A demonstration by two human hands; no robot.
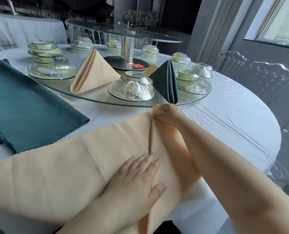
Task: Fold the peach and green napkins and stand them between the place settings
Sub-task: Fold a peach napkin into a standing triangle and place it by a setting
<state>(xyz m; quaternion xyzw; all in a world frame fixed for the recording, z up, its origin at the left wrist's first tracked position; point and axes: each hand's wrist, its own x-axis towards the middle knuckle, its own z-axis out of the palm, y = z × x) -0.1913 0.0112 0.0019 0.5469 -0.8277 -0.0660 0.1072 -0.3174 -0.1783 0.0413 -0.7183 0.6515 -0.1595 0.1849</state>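
Observation:
A peach napkin (76, 159) lies spread on the white tablecloth in front of me, with a fold line running down its middle. My left hand (137, 176) lies flat on it with straight fingers, near the fold line. My right hand (165, 114) pinches the napkin's far corner at the top of the fold. A folded peach napkin (93, 73) and a folded green napkin (165, 81) stand upright on the glass turntable (89, 97) between wrapped place settings (132, 86).
A stack of flat green napkins (22, 102) lies on the table at the left. More wrapped bowl sets (51, 68) ring the turntable, around a metal post (127, 49) carrying an upper glass tier. Clear chairs (265, 81) stand at the right.

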